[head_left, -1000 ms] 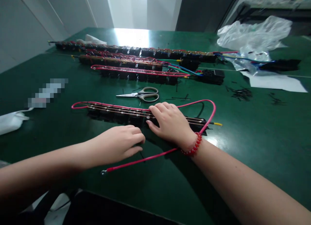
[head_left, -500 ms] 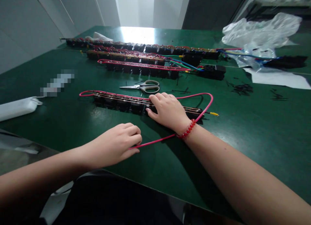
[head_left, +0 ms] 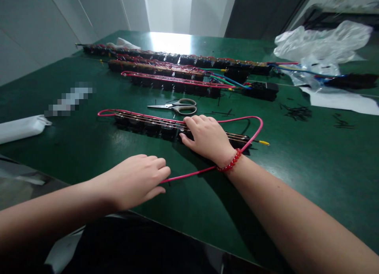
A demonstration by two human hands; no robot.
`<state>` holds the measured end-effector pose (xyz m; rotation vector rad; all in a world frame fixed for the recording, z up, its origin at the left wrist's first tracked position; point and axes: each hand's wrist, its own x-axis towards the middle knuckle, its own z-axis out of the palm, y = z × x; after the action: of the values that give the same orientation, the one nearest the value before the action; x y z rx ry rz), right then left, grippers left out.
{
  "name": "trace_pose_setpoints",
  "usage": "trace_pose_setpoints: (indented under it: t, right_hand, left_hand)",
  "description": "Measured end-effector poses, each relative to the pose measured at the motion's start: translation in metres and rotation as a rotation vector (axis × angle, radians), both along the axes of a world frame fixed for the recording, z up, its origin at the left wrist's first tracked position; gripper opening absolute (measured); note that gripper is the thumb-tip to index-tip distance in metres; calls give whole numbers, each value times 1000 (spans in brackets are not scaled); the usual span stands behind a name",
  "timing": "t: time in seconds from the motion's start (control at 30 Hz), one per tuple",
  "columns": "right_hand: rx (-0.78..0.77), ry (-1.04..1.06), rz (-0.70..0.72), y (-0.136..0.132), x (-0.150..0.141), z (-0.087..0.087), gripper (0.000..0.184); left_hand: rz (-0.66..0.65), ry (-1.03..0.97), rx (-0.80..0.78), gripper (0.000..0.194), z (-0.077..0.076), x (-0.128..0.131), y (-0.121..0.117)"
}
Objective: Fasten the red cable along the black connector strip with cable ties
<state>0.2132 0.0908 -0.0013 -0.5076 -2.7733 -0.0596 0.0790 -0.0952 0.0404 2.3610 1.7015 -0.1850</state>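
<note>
A pink-red wire runs from my left hand, whose fingers curl round its near end; the thumb is slightly apart. The wire passes under my right wrist, loops out to the right and returns along a black strip-shaped assembly with thin copper-coloured lines on top. My right hand grips this strip near its middle, fingertips over the far side and thumb on the near side. At the strip's left end the wire makes a small loop. A yellow-tipped lead sticks out at the right end.
Scissors lie just beyond the strip. Several similar black assemblies with red wires stretch across the back of the green table. Clear plastic bags and small black scraps are at the right. A white packet lies at the left.
My left hand has shifted slightly left, and its thumb has come a little away from the fingers. My right hand keeps its hold on the strip. The view has moved slightly.
</note>
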Motion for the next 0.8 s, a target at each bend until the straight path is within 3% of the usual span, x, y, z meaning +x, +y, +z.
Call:
trace_pose_setpoints:
  t: [0.13,0.37,0.47,0.6,0.8]
  right_hand:
    - [-12,6,-3,0,0,0,32]
    - [-11,1,2,1,1,0,32]
    - [-8,-10,-5,1,1,2,31]
    - [-25,-15,4,1,2,3,31]
    - [-18,-12,12,2,2,2,33]
  left_hand:
    - [45,40,-34,11,0,1,0]
    - [135,142,219,20,-9,-20,24]
    - [65,-21,117,19,-14,-23,27]
    - [-75,-309,-60,8,-9,-17,22]
    - [-101,-359,-104,5,-3,-9,22]
